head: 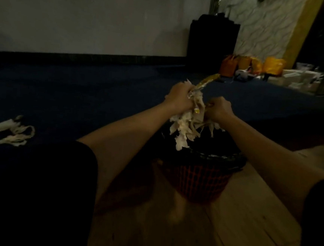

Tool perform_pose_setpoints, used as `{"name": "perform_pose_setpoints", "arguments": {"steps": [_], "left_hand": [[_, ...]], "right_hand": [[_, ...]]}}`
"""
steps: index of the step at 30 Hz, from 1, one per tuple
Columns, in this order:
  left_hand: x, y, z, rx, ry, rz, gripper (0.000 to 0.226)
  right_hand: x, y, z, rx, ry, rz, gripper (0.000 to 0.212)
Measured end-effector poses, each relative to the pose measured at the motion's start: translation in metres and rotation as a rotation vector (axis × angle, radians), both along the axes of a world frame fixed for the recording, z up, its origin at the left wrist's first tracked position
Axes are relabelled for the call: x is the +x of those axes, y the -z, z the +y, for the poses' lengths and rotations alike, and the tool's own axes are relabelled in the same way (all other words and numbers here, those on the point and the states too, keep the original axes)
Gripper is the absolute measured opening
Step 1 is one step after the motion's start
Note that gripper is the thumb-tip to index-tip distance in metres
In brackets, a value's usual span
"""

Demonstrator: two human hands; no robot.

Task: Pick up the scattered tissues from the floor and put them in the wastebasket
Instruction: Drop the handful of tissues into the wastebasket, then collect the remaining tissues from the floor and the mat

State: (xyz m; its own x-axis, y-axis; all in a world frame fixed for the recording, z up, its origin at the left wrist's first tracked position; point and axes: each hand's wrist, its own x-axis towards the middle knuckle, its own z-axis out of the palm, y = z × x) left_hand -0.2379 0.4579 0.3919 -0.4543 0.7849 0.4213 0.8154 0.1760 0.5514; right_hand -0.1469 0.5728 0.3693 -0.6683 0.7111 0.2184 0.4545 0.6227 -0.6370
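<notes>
Head cam's dim, but I can see the tissue wad (186,123) hanging right over the red mesh wastebasket (201,179). Left hand (180,99) and right hand (218,111) both have fingers clenched tight on it. More tissues (13,131) lie on the dark carpet (81,96), far left. No readable writing anywhere.

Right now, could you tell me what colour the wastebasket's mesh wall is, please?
Red, an open grid under a black liner; the wastebasket shows in the head view.
</notes>
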Motion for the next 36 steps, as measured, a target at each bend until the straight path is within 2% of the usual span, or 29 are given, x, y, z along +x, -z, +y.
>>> {"name": "perform_pose_setpoints", "arguments": {"steps": [4, 6, 8, 10, 12, 14, 16, 19, 21, 25, 27, 29, 33, 36], "left_hand": [[0.007, 0.041, 0.05, -0.008, 0.029, -0.027, 0.034], [0.005, 0.071, 0.07, -0.09, 0.035, 0.012, 0.016], [0.002, 0.099, 0.085, -0.19, 0.052, 0.059, 0.003], [0.002, 0.116, 0.093, -0.358, 0.064, 0.082, 0.01], [0.005, 0.125, 0.095, -0.55, 0.058, 0.065, 0.011], [0.003, 0.129, 0.095, -0.643, 0.013, 0.014, 0.036], [0.002, 0.129, 0.094, -0.616, -0.022, -0.013, 0.05], [0.002, 0.123, 0.085, -0.47, -0.029, 0.054, 0.043], [0.0, 0.11, 0.067, -0.392, -0.006, 0.154, 0.033], [-0.013, 0.083, 0.001, -0.378, 0.054, 0.351, 0.024], [-0.025, 0.078, -0.046, -0.43, 0.039, 0.385, 0.023], [-0.041, 0.079, -0.106, -0.498, 0.004, 0.372, 0.024], [-0.062, 0.101, -0.264, -0.669, -0.127, 0.299, 0.027], [-0.065, 0.138, -0.4, -0.784, -0.31, 0.103, 0.028]], "right_hand": [[0.007, 0.04, 0.028, -0.004, 0.102, -0.068, 0.025], [0.012, 0.064, 0.039, 0.006, 0.084, -0.165, 0.007], [0.018, 0.084, 0.046, 0.029, 0.053, -0.275, 0.029], [0.021, 0.099, 0.05, 0.045, 0.02, -0.388, 0.036], [0.02, 0.105, 0.052, 0.047, 0.023, -0.434, 0.034], [0.018, 0.109, 0.054, 0.067, 0.017, -0.402, 0.025], [0.02, 0.111, 0.055, 0.069, 0.018, -0.356, 0.02], [0.025, 0.109, 0.05, 0.131, 0.075, -0.373, 0.014], [0.025, 0.106, 0.039, 0.199, 0.134, -0.32, 0.017], [0.005, 0.095, -0.008, 0.35, 0.082, -0.099, 0.022], [-0.011, 0.085, -0.044, 0.421, -0.052, -0.025, 0.021], [-0.03, 0.072, -0.086, 0.39, -0.226, -0.006, 0.018], [-0.073, 0.074, -0.186, 0.217, -0.583, -0.22, 0.022], [-0.096, 0.107, -0.287, 0.214, -0.852, -0.39, 0.03]]}}
